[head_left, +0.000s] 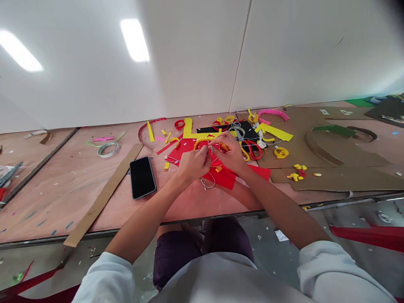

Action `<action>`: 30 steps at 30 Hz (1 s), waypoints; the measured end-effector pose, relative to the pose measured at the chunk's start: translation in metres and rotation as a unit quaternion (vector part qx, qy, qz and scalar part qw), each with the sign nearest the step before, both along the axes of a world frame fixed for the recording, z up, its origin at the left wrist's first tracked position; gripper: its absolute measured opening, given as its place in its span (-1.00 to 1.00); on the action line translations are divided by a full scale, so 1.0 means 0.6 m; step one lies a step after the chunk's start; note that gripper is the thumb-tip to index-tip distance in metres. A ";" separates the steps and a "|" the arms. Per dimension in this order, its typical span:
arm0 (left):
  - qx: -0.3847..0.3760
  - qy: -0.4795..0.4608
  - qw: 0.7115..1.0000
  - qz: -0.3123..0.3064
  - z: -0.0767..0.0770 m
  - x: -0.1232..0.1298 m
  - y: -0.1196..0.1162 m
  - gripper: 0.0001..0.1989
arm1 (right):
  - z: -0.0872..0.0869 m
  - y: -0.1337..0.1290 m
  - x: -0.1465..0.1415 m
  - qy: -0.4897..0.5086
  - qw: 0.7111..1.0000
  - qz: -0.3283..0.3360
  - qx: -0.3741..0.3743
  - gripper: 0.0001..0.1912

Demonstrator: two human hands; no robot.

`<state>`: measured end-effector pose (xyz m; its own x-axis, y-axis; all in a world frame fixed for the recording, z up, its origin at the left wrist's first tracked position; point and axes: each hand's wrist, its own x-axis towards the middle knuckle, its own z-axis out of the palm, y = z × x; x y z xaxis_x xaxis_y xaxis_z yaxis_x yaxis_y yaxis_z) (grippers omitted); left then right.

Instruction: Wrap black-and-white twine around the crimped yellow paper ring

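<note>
Two bare hands meet at the centre of the frame in the head view. The left hand point(195, 163) has its fingers curled inward, and the right hand point(230, 152) brings its thumb and forefinger close to it. Both appear to pinch a black-and-white cord point(208, 185) between them, although the exact hold is too small to see well. A loop of this cord hangs below the left hand, over the table point(47, 189). Just behind the fingers, a yellow chain point(198, 144) curves above the red sheet point(227, 180), partly covered by the hands.

Right of centre lie the red scissors point(251, 150), near the right hand but not touched. Left of centre, the phone point(143, 177) lies beside a cardboard strip point(104, 198).

In my judgement, the step in hand is fine handling of the cord at the chain, possibly threading or knotting. The next move calls for a steady left pinch, precise right fingertips, and enough loose cord, not caught under the sheet.
</note>
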<state>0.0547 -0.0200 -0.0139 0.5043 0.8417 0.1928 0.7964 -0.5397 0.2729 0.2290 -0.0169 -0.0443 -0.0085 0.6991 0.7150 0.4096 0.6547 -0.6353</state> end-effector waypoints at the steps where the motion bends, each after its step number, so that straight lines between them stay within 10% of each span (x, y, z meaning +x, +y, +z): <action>1: 0.005 0.014 1.000 -0.002 0.000 0.001 -0.001 -0.75 | 0.000 0.000 0.000 0.001 1.000 -0.001 -0.002 -0.80; 30: 0.021 -0.048 0.998 -0.030 -0.011 -0.012 0.026 -0.84 | 0.001 0.001 0.008 -0.004 1.000 -0.014 -0.004 -0.83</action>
